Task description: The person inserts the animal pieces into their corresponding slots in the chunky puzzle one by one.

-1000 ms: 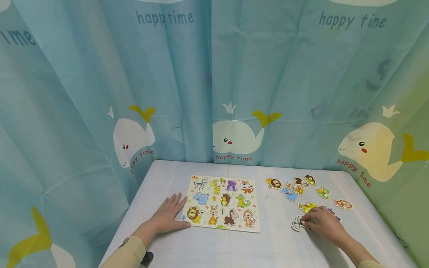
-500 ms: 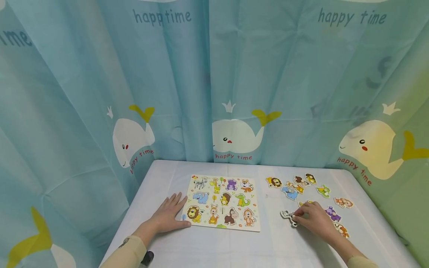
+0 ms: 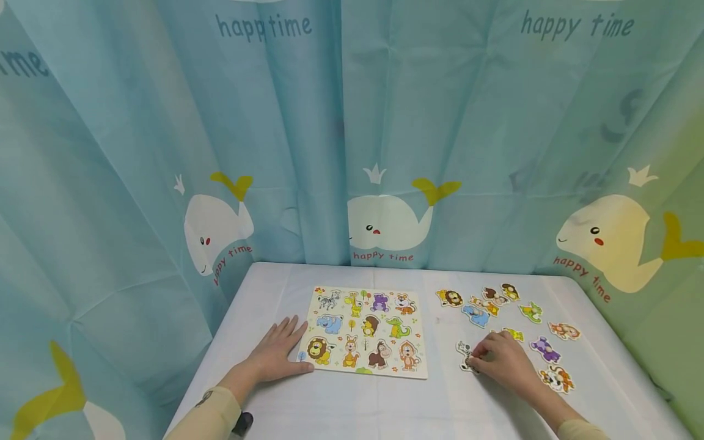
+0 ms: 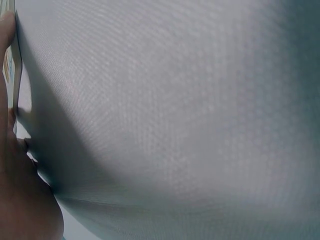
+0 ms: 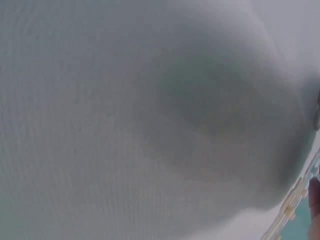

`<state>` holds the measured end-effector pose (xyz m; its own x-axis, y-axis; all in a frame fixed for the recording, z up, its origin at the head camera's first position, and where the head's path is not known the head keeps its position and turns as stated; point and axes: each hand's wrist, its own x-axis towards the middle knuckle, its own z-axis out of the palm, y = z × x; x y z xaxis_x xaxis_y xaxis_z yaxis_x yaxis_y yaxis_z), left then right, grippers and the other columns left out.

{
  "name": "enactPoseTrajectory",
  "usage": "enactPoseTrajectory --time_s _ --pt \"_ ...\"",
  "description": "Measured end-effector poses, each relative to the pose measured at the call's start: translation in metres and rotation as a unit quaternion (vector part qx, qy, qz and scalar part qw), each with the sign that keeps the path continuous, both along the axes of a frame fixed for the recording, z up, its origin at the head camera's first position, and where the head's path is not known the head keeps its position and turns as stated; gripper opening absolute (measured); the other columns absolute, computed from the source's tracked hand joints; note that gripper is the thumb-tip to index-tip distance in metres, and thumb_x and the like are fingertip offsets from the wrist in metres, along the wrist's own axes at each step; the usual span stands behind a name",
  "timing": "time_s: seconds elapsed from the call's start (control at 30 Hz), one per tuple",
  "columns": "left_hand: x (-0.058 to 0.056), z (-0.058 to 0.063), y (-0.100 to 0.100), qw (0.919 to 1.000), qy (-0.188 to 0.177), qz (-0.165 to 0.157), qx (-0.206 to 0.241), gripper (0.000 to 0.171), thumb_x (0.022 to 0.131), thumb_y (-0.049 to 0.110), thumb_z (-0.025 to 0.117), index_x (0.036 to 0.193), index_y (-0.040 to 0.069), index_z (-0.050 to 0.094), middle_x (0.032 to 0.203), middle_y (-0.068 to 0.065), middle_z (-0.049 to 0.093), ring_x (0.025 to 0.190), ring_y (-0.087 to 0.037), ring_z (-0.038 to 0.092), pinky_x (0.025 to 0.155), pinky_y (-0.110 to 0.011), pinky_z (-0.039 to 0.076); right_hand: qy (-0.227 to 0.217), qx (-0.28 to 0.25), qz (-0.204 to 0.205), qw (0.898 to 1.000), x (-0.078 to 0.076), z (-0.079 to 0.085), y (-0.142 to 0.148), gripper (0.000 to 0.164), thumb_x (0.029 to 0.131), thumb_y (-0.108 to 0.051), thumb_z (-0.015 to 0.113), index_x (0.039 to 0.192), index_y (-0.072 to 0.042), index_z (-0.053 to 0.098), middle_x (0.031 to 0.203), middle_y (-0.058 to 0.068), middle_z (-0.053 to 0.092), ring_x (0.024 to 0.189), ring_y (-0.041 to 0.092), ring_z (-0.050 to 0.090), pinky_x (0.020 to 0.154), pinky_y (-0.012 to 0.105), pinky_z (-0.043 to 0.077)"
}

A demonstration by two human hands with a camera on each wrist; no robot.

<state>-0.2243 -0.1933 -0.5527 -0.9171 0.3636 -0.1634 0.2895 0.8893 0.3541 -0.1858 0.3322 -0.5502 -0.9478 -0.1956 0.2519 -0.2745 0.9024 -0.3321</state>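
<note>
In the head view, my right hand (image 3: pixel 506 360) pinches a zebra puzzle piece (image 3: pixel 464 349) between thumb and fingertips, low over the white table. The hand partly covers the zebra's lower end and a yellow giraffe piece (image 3: pixel 514 334) behind it. To the left lies a wooden animal puzzle board (image 3: pixel 385 373) printed with rows of animals. My left hand (image 3: pixel 279 353) rests with extended fingers along its left edge, thumb at the near corner. The left wrist view shows part of that hand (image 4: pixel 25 200) beside the board's edge. In the right wrist view only a fingertip (image 5: pixel 314 200) shows.
Loose pieces lie on the right of the table: a lion (image 3: pixel 450 299), an elephant (image 3: pixel 475 315), a crocodile (image 3: pixel 530 312), a monkey (image 3: pixel 564 331), a purple hippo (image 3: pixel 546 349), a tiger (image 3: pixel 557 379) and several others. A whale-print curtain (image 3: pixel 319 153) hangs behind the table.
My right hand has moved left with the zebra piece and turned it more upright in the view. The hippo and tiger pieces have come into sight. My left hand stays put.
</note>
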Motion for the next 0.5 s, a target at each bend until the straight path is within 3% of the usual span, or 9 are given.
enactPoseTrajectory --time_s 0.33,0.5 --pt "-0.0001 -0.0004 0.0003 1.0000 -0.003 0.003 0.001 0.109 0.080 0.078 0.065 0.162 0.015 0.032 0.169 -0.014 0.020 0.156 -0.034 0.011 0.126 -0.054 0.011 0.012 -0.020 0.047 0.999 -0.0016 -0.0032 0.0054 0.018 0.077 -0.019 0.090 0.083 -0.032 0.079 0.088 -0.020 0.060 0.086 0.008 0.046 0.070 0.032 0.045" --pt "-0.0009 -0.0007 0.0006 1.0000 -0.004 0.004 0.002 0.109 0.079 0.079 0.065 0.162 0.015 0.033 0.169 -0.013 0.020 0.156 -0.034 0.011 0.126 -0.053 0.010 0.005 -0.025 0.030 0.999 -0.0040 -0.0046 0.0041 0.017 0.078 -0.022 0.091 0.081 -0.032 0.078 0.088 -0.020 0.059 0.088 0.010 0.047 0.072 0.034 0.046"
